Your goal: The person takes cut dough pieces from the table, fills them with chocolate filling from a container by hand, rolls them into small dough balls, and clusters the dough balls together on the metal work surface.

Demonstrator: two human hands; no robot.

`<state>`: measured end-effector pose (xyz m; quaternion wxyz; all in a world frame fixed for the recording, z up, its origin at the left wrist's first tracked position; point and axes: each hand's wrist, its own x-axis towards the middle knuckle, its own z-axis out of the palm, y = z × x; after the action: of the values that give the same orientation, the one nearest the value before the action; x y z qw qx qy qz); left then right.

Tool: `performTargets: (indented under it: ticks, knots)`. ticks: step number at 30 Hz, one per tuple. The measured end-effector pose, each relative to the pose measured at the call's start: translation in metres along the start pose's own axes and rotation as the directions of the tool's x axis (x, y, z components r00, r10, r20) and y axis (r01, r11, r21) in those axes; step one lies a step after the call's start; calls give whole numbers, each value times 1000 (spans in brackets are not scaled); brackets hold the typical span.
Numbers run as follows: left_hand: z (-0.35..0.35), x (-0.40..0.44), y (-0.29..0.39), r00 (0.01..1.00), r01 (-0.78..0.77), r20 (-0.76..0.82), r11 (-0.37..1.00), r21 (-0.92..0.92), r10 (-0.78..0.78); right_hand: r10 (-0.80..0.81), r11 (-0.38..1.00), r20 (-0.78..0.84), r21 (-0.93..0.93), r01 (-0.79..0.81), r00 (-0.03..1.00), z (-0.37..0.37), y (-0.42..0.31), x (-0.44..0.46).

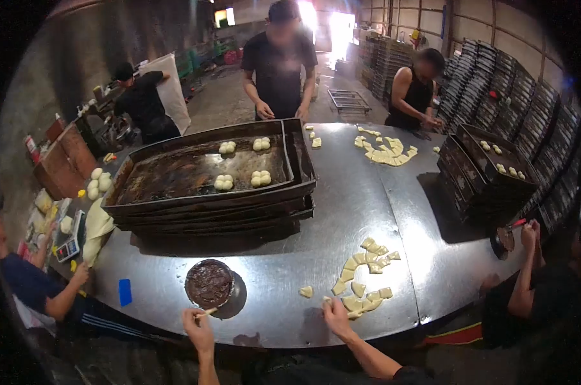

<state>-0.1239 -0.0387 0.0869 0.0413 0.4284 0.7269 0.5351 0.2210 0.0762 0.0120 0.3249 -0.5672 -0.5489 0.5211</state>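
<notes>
My left hand [199, 330] is closed on a thin light-coloured stick at the front edge of the metal table [284, 273]. The stick's tip lies by the lower rim of a round bowl [209, 283] of dark brown filling. Farther right, my right hand [336, 318] pinches a small pale dough piece [328, 299]. Beside that hand, flat cut dough pieces [365, 303] lie in a loose curve, some overlapping. One single dough piece [306, 292] sits apart, just left of them.
Stacked dark trays [207, 202] stand behind the bowl, with dough ball clusters on top. A blue scraper [124, 292] lies at left. More trays [496, 163] and dough pieces [390, 154] are farther off. Co-workers stand around the table, one [279, 70] across from me.
</notes>
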Motion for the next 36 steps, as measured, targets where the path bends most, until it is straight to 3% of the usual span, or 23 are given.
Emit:
performTargets:
  ticks: [2,3,4,6,8,10,12,14,16,17,18,21,24,25,26,27,28,29,30,31,32,34,36]
  knots:
    - [3,10,11,993,121,27,969,-214,-118,-83,959,77,276,59,994,41,-28,-3]
    - [19,8,16,996,86,44,959,-269,-77,-116,924,153,379,50,981,70,-40,-4]
    - [31,4,22,971,213,174,920,-328,-163,-158,877,223,479,33,962,96,-51,-4]
    - [58,-7,16,953,269,239,885,-379,-187,-150,817,417,563,-125,896,118,-87,-5]
    - [77,-20,12,935,314,274,881,-354,-224,-203,775,389,625,-95,899,116,-106,0]
    - [83,-34,31,833,527,423,746,-407,-357,-186,825,247,565,15,951,91,-108,14]
    - [94,-49,12,823,522,460,764,-381,-333,-202,870,181,485,91,962,43,-114,36]
    - [99,-56,26,797,505,529,802,-319,-291,-268,853,-14,462,244,963,-15,-126,55]
    - [106,-57,23,787,521,546,782,-341,-287,-512,815,-348,91,572,786,-76,-173,46]
    - [106,-55,29,776,525,572,775,-353,-265,-504,831,-410,7,556,760,-106,-188,39]
    - [107,-56,34,760,534,603,764,-362,-245,-556,797,-517,-108,594,651,-125,-209,30]
    - [116,-56,36,736,531,637,779,-334,-228,-746,631,-597,-494,598,294,-179,-203,52]
    - [122,-60,42,737,526,647,767,-368,-195,-466,868,-740,-274,414,485,-198,-97,116]
    - [122,-61,45,740,521,648,764,-381,-181,-184,983,-731,-153,104,657,-191,-40,128]
    - [123,-62,48,745,512,646,762,-397,-165,-104,994,-676,-93,56,730,-168,47,145]
    - [121,-63,45,756,470,637,803,-367,-151,-119,993,-674,-102,68,730,-120,82,107]
    - [122,-61,44,765,465,627,798,-384,-144,-597,590,-114,-732,339,794,-55,95,86]
    - [118,-64,42,781,480,591,800,-361,-202,-154,976,-91,-171,137,984,-4,37,24]
    - [109,-69,36,787,504,556,800,-325,-269,108,951,269,251,-178,957,32,19,-13]
    - [104,-72,23,798,501,529,807,-313,-289,176,795,426,469,-383,887,70,33,-35]
    - [99,-73,16,793,509,529,806,-301,-303,187,806,479,424,-412,858,89,31,-47]
    - [85,-72,3,814,504,462,822,-264,-351,4,982,326,175,-64,945,76,12,-45]
    - [68,-71,9,822,463,461,864,-198,-335,-248,956,54,-149,253,967,43,-19,-38]
